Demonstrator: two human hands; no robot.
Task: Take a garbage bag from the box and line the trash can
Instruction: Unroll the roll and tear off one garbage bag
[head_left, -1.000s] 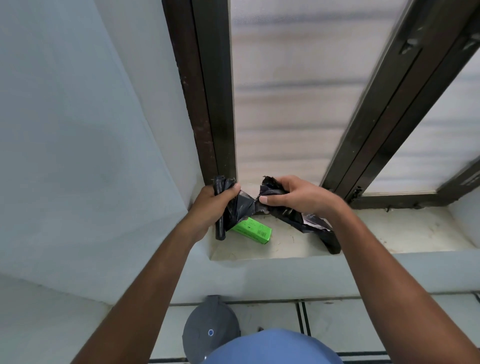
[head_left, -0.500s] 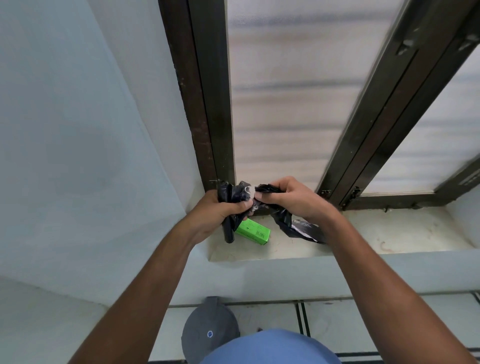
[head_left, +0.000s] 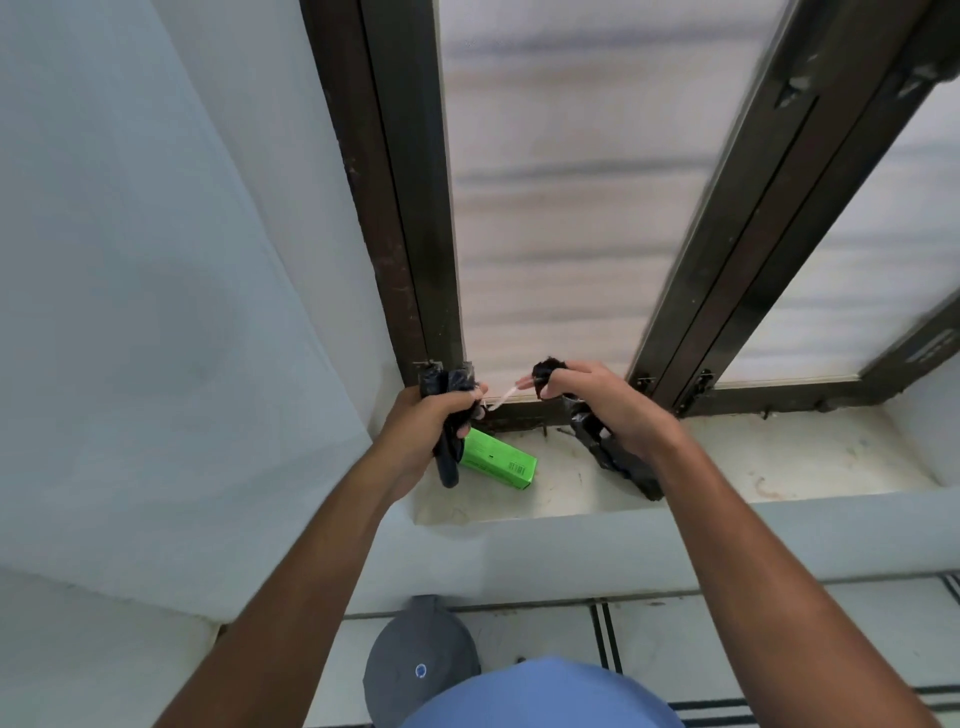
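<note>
The trash can (head_left: 421, 660) stands on the floor nearest the person, unlined. On the far sill (head_left: 753, 467) lies the green box (head_left: 496, 460). The left hand (head_left: 434, 423) grips the black bag roll (head_left: 448, 415); the right hand (head_left: 610, 410) clutches the torn-off garbage bag (head_left: 618, 457), which trails near its wrist. A thin strand (head_left: 501, 399) links them; pulling may stretch rather than part it.

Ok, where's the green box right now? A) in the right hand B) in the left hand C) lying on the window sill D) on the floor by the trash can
C: the green box lies on the window sill, below the left hand.
</note>
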